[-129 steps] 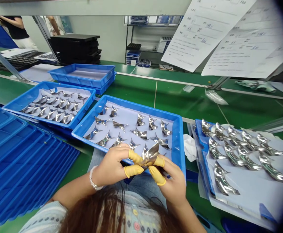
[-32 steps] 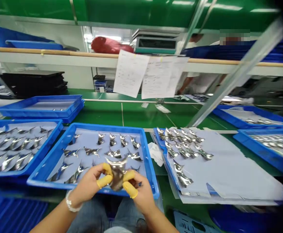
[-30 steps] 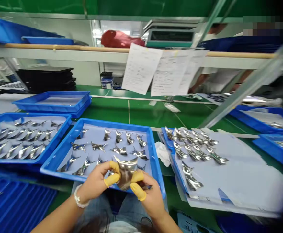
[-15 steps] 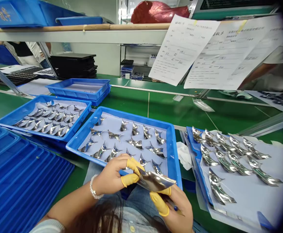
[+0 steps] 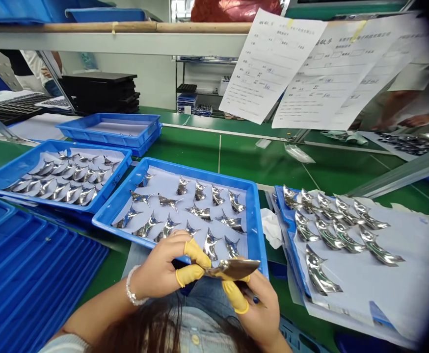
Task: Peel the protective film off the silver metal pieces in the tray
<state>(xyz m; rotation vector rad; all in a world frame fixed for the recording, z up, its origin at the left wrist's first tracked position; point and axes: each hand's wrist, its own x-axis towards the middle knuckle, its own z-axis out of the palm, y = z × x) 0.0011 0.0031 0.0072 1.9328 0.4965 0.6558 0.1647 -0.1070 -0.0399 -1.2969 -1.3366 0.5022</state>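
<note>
Both my hands hold one shiny curved metal piece (image 5: 233,268) low in the middle, just in front of my lap. My left hand (image 5: 163,267), with yellow finger cots and a bead bracelet, pinches its left end. My right hand (image 5: 259,305), also in yellow cots, grips it from below and keeps a dark pen-like thing tucked in its fingers. Just beyond them lies a blue tray (image 5: 254,215) lined with pale paper and holding several more such pieces.
A second filled blue tray (image 5: 19,166) sits at the left, an almost bare one (image 5: 107,135) behind it. Several pieces lie on paper (image 5: 402,274) at the right. Stacked blue trays (image 5: 23,264) fill the lower left. Printed sheets (image 5: 273,59) hang overhead. Another person's hand (image 5: 420,120) shows far right.
The metal piece has been turned from facing me upright to lying nearly flat between my fingers. My view has dipped down and closer to the trays.
</note>
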